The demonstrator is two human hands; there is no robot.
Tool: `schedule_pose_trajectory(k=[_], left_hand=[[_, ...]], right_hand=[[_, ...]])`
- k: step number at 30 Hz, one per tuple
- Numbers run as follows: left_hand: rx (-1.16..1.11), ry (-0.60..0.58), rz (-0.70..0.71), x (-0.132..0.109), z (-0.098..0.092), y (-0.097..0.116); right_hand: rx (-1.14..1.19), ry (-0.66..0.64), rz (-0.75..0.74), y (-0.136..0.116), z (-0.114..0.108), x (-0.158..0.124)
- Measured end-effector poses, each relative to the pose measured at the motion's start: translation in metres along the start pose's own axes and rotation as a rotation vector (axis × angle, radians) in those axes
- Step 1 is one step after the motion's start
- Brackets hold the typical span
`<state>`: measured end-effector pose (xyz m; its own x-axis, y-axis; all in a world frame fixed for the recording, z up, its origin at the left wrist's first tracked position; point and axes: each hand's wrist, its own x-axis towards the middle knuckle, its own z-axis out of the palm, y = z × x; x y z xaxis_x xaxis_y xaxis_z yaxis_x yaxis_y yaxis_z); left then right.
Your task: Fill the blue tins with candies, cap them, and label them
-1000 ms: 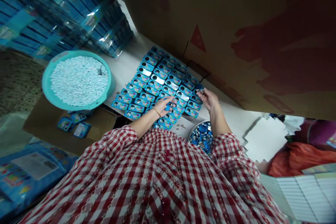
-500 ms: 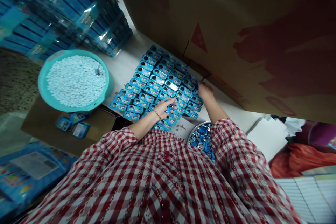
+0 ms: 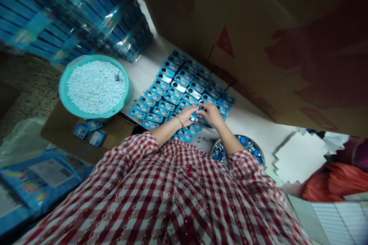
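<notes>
Over rows of small blue tins [image 3: 176, 93], each with a round spot at one end, my two hands meet. My left hand [image 3: 186, 116], with a gold bracelet at the wrist, is cupped around several small blue and silver pieces [image 3: 194, 117]. The fingers of my right hand [image 3: 212, 115] are curled in at these pieces; its fingertips are partly hidden, and what they pinch is too small to make out. Below my right forearm, a round metal bowl [image 3: 262, 148] holds many similar blue and silver pieces.
To the left, a turquoise basin [image 3: 129, 88] full of small white pellets stands by an open cardboard box [image 3: 57, 130] with a few blue packs. Wrapped stacks of blue packs [image 3: 109, 23] are behind it. A big carton [image 3: 244, 46] borders the tins; white card sheets [image 3: 300, 157] lie right.
My right hand has come from the right edge of the tins to my left hand, uncovering more of the metal bowl. My left hand stays over the tins, and the whole view has shifted slightly.
</notes>
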<state>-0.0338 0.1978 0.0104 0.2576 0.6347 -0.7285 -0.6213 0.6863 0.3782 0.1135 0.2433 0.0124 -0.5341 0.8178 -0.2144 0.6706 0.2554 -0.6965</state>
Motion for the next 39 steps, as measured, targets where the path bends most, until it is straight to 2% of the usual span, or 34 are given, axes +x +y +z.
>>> schedule_pose_trajectory(k=[2,4,6,8,11,14,18,24,30,34,36,39], left_hand=[[0.028,-0.019,-0.019,-0.001,0.0,-0.005],[0.037,-0.059,-0.042,-0.002,-0.002,-0.009],[0.032,-0.066,-0.039,-0.002,-0.006,-0.01],[0.033,-0.044,-0.011,-0.001,-0.01,-0.011],[0.046,-0.013,0.028,-0.001,-0.012,-0.012],[0.05,-0.007,0.044,-0.001,-0.01,-0.011],[0.044,-0.019,0.061,-0.003,-0.006,-0.007],[0.08,-0.101,0.081,-0.009,-0.003,-0.004],[0.126,-0.144,0.045,-0.038,-0.011,-0.003],[0.122,-0.131,0.045,-0.051,-0.026,-0.003],[0.131,-0.107,0.047,-0.051,-0.033,-0.004],[0.159,-0.065,0.021,-0.044,-0.036,-0.007]], right_hand=[[0.145,-0.012,0.058,0.005,0.009,-0.005],[0.201,0.04,0.178,0.018,0.005,-0.009],[0.094,0.122,0.315,0.033,-0.009,-0.012],[-0.122,0.157,0.436,0.044,-0.025,-0.01],[-0.402,0.034,0.544,0.048,-0.039,0.003],[-0.538,-0.135,0.595,0.044,-0.041,0.024],[-0.576,-0.259,0.614,0.041,-0.042,0.043],[-0.569,-0.318,0.684,0.042,-0.043,0.055],[-0.558,-0.304,0.673,0.045,-0.044,0.057],[-0.609,-0.217,0.634,0.039,-0.043,0.038],[-0.589,-0.113,0.536,0.024,-0.036,0.022],[-0.381,-0.017,0.199,-0.012,-0.012,-0.005]])
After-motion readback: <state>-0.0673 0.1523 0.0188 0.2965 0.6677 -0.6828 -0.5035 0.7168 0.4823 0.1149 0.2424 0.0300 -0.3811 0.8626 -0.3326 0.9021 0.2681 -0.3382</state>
